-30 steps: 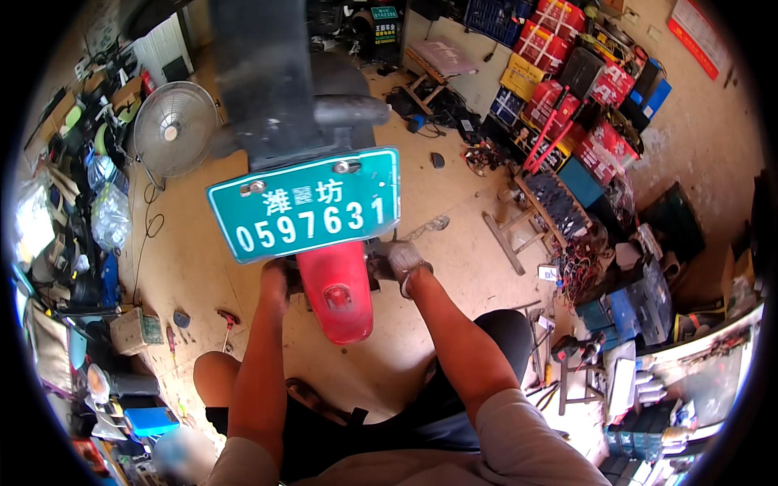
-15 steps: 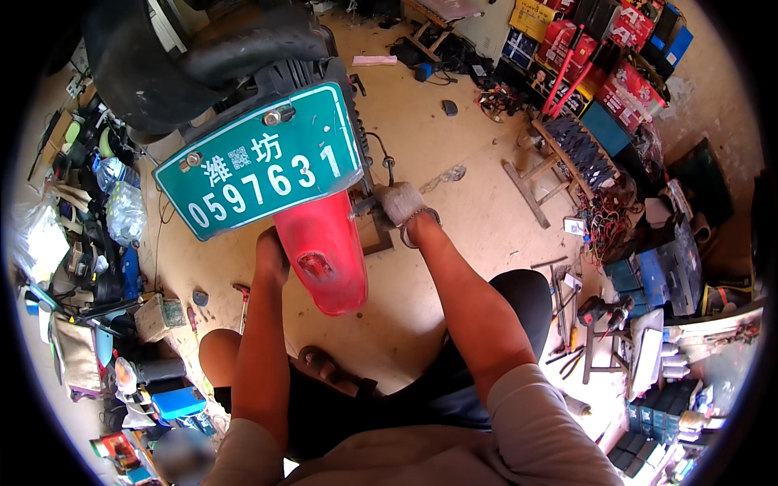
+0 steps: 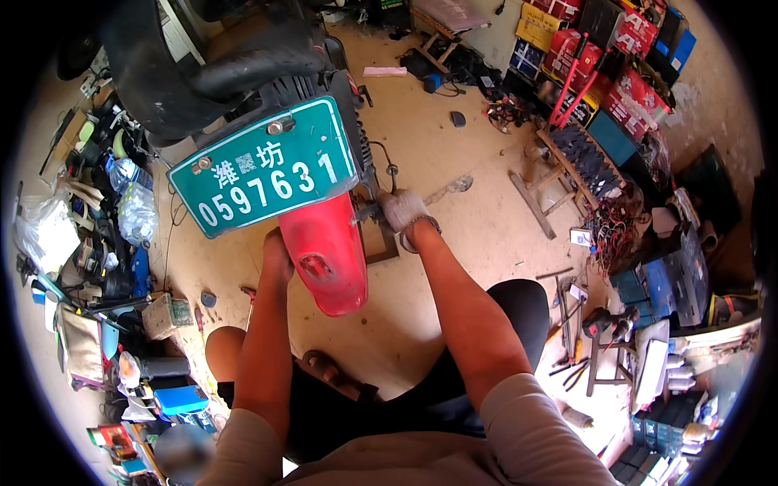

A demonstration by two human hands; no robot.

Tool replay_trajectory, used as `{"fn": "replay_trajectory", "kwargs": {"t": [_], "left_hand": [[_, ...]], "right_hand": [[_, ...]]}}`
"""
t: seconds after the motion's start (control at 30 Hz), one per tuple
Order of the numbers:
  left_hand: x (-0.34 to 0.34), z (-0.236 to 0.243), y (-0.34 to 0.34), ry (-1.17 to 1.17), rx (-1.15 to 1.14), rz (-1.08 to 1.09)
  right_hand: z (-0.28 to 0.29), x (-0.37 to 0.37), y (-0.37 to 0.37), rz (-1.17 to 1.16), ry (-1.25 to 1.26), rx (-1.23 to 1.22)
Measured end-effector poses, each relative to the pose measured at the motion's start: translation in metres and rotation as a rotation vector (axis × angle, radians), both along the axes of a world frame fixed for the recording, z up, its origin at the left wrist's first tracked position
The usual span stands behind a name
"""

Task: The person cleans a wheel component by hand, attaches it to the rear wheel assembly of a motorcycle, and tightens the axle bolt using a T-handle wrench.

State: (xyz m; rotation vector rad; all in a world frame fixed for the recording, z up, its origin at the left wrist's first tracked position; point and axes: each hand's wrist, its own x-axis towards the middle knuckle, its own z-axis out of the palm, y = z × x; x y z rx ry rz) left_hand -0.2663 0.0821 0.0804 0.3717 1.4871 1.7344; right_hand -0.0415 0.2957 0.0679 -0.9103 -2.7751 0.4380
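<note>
In the head view a dark two-wheeler's rear carries a green licence plate [image 3: 261,166], tilted, above a red rear mudguard [image 3: 322,255]. My right hand [image 3: 405,212], in a light glove with a band at the wrist, is closed at a dark part beside the mudguard's right edge, below a coil spring [image 3: 364,151]; what it grips is not clear. My left hand [image 3: 277,251] is at the mudguard's left side, its fingers hidden behind it. The black seat and bodywork [image 3: 142,73] fill the upper left.
Clutter [image 3: 105,243] lines the left wall. At right are stacked boxes [image 3: 567,57], a wooden frame [image 3: 567,170], tangled wires [image 3: 604,227], a cordless drill [image 3: 604,324] and loose tools [image 3: 567,356]. A small stool [image 3: 446,20] stands at the back, on the tan floor [image 3: 454,267].
The vehicle's rear has swung left and up from a second ago, showing the spring on its right. My right hand has risen with it. Little differs from half a second ago.
</note>
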Motion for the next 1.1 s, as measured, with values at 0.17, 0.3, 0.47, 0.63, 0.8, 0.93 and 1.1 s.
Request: {"fn": "replay_trajectory", "kwargs": {"t": [0.17, 0.3, 0.47, 0.63, 0.8, 0.93, 1.1], "left_hand": [[0.002, 0.012, 0.001, -0.052, -0.086, -0.026], [0.003, 0.013, 0.006, -0.052, -0.057, -0.034], [0.004, 0.008, 0.008, -0.047, -0.085, -0.020], [0.008, 0.010, 0.008, -0.007, -0.162, -0.007], [0.016, 0.011, 0.010, 0.001, -0.131, -0.002], [0.002, -0.001, 0.006, -0.026, -0.114, -0.037], [-0.004, -0.016, 0.008, -0.193, 0.092, -0.058]], "right_hand": [[0.032, 0.001, -0.006, 0.096, -0.271, 0.100], [0.023, 0.005, -0.001, 0.099, -0.145, 0.169], [0.004, 0.006, -0.015, -0.136, 0.355, -0.597], [0.000, 0.006, -0.046, -0.570, 0.676, -0.900], [-0.006, 0.007, -0.070, -0.461, 0.824, -1.076], [-0.001, -0.008, -0.074, -0.460, 0.588, -0.792], [0.001, -0.012, -0.075, -0.573, 0.544, -0.651]]}}
